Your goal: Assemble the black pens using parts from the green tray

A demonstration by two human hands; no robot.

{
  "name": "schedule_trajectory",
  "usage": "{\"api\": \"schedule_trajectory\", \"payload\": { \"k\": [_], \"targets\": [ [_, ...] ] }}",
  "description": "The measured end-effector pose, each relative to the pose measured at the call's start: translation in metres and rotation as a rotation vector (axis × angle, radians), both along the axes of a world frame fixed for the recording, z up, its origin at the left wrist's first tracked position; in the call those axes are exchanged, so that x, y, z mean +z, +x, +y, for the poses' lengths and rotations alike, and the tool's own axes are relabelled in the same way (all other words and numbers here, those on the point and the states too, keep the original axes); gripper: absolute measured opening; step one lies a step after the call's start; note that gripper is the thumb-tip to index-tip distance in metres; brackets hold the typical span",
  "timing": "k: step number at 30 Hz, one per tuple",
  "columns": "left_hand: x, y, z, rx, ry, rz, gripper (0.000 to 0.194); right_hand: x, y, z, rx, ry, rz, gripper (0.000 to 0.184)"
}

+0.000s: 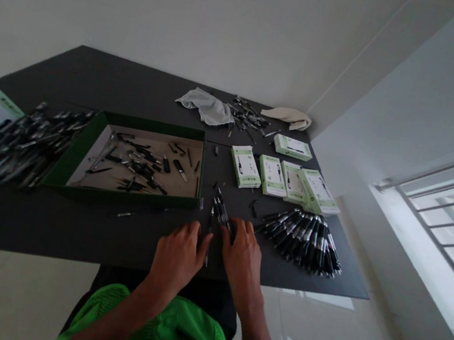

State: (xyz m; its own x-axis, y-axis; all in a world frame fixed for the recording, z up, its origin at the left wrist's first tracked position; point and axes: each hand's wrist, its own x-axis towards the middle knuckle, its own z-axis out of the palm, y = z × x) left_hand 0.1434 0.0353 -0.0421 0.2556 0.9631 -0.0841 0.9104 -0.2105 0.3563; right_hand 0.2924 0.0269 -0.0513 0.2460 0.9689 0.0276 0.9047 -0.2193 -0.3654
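Note:
Several black-and-clear pens (pixel 221 207) lie side by side on the dark table, pointing away from me between my hands. My right hand (pixel 243 258) is closed over their near ends, with its thumb and fingers curled around them. One single pen (pixel 212 223) lies slightly apart, along the thumb of my left hand (pixel 178 252). That hand rests palm down, its thumb spread from the fingers and nothing visible in its grasp. To the right of my right hand is a fanned pile of pens (pixel 302 239).
A green-rimmed box (pixel 201 171) with loose pen parts stands left of centre. Beyond its left side lies a large heap of pens (pixel 33 144). Green-and-white pen boxes (pixel 245 167) lie at the right. A grey cloth (pixel 206 106) and more pens (pixel 248 114) are at the back.

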Motion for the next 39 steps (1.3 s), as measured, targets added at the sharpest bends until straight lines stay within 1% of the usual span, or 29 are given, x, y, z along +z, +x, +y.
{"api": "schedule_trajectory", "payload": {
  "k": [3,7,9,12,15,18,21,24,26,29,32,33,35,36,37,39],
  "targets": [
    [0.005,0.012,0.012,-0.004,-0.044,0.081,0.027,0.009,-0.004,0.001,0.022,-0.093,-0.013,0.016],
    [0.005,0.022,0.014,0.001,-0.086,0.149,0.027,0.016,-0.011,-0.009,0.018,-0.210,-0.004,0.015],
    [0.005,0.027,0.013,0.012,-0.097,0.170,0.029,0.015,-0.016,-0.015,0.023,-0.233,0.009,0.016],
    [0.006,0.034,0.014,0.011,-0.098,0.185,0.030,0.008,-0.022,-0.024,0.056,-0.240,0.028,0.024],
    [0.008,0.040,0.017,0.001,-0.083,0.195,0.028,0.001,-0.021,-0.031,0.092,-0.204,0.100,0.031],
    [0.008,0.044,0.018,-0.002,-0.051,0.200,0.024,0.001,-0.009,-0.036,0.131,-0.146,0.277,0.035],
    [0.006,0.048,0.014,-0.011,-0.005,0.205,0.022,0.009,0.009,-0.041,0.179,-0.045,0.445,0.030],
    [0.002,0.050,0.009,-0.027,0.043,0.205,0.029,0.019,0.022,-0.047,0.200,0.071,0.495,0.026],
    [-0.002,0.049,0.008,-0.047,0.070,0.189,0.033,0.024,0.025,-0.050,0.223,0.109,0.518,0.026],
    [-0.010,0.039,0.010,-0.086,0.098,0.130,0.029,0.028,0.024,-0.054,0.258,0.136,0.586,0.026],
    [-0.018,0.022,0.009,-0.150,0.115,0.037,0.021,0.028,0.022,-0.056,0.289,0.226,0.619,0.026],
    [-0.020,0.015,0.008,-0.175,0.129,-0.007,0.019,0.027,0.022,-0.056,0.300,0.268,0.606,0.026],
    [-0.019,-0.003,0.003,-0.195,0.157,-0.165,0.017,0.026,0.019,-0.056,0.319,0.346,0.549,0.025],
    [-0.017,-0.013,0.001,-0.164,0.173,-0.277,0.018,0.025,0.017,-0.056,0.330,0.374,0.515,0.024],
    [-0.014,-0.024,-0.001,-0.106,0.185,-0.394,0.019,0.023,0.015,-0.056,0.344,0.395,0.486,0.024],
    [-0.006,-0.051,-0.002,0.107,0.241,-0.545,0.022,0.019,0.008,-0.056,0.385,0.413,0.446,0.023]
  ]
}}
